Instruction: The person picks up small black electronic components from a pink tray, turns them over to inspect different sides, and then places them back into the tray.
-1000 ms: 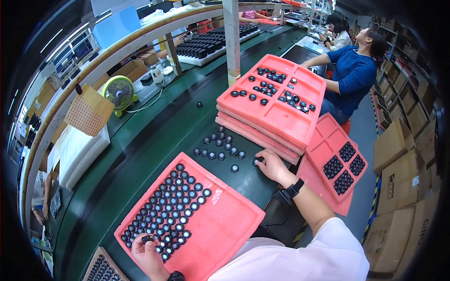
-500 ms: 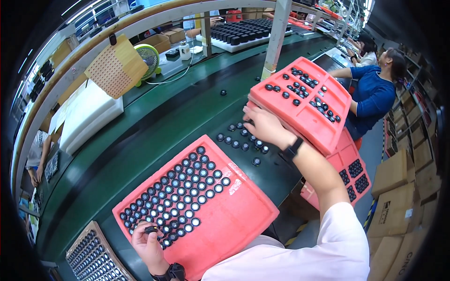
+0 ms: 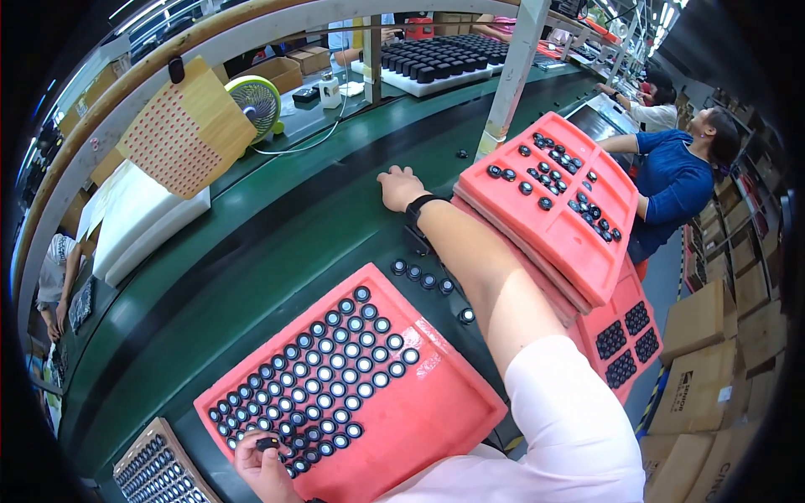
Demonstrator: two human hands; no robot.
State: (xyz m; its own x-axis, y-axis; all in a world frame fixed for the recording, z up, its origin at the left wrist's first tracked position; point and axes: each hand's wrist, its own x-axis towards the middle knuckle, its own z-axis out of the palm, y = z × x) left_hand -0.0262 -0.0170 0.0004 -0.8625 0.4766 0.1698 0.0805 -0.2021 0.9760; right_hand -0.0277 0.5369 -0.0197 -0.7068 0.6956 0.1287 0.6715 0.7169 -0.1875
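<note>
Left grip [image 3: 262,459] amid black caps [image 3: 335,369]

Long green desk [image 3: 277,251] curving through the room. On it lie a red foam tray [image 3: 402,419] of round black parts, loose black parts [image 3: 428,281] beside it, and a stack of red trays [image 3: 558,222]. A small green fan [image 3: 254,102] stands at the far edge.

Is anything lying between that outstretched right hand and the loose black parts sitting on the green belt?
Nothing visible blocks it. The right hand rests on the bare green belt; the loose black parts lie nearer the person, beside the forearm. The stacked pink trays sit off to the right.
</note>
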